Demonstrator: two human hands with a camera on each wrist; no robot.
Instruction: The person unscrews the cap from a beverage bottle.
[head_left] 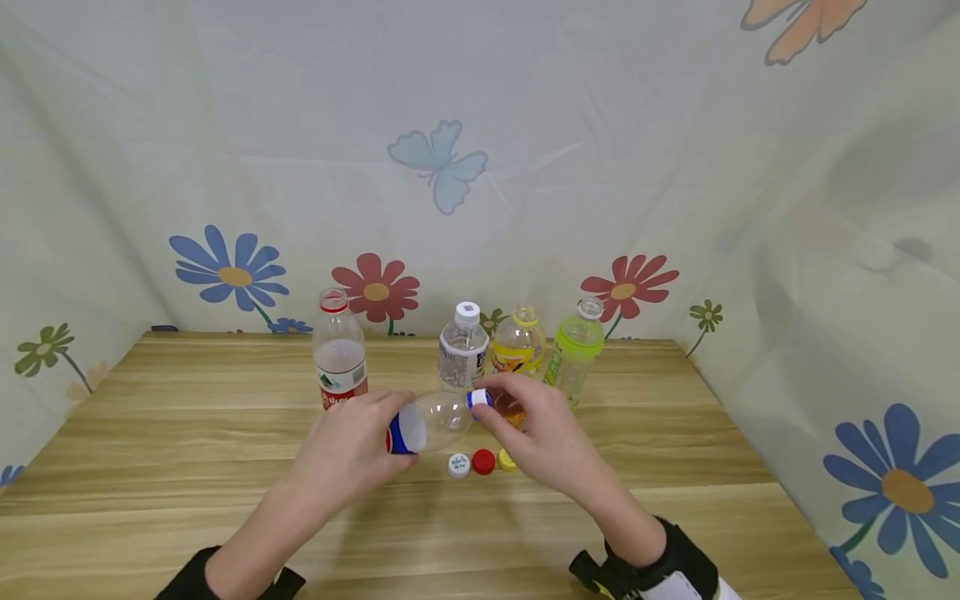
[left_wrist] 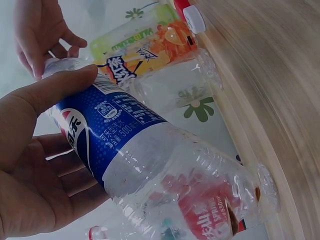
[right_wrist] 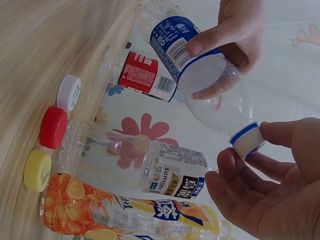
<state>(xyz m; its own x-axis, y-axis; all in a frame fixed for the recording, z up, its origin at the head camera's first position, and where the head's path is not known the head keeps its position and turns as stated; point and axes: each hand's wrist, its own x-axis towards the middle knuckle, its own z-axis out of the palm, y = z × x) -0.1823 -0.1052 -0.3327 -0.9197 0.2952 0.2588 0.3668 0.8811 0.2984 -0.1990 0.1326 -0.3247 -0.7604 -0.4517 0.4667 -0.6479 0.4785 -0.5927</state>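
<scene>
My left hand grips a clear plastic bottle round its blue label. The bottle is held above the table, tilted, with its neck toward the right. At the neck, the thumb and fingers of my right hand pinch a white-and-blue cap. Below the bottle, a white cap, a red cap and a yellow cap lie in a row on the table. The right hand partly covers the yellow one in the head view. Most of the blue label is hidden there by the left hand.
An uncapped bottle with a red label stands at the left. Behind the hands stand a white-capped bottle, an uncapped orange-labelled bottle and an uncapped green bottle. A flowered cloth hangs round the wooden table.
</scene>
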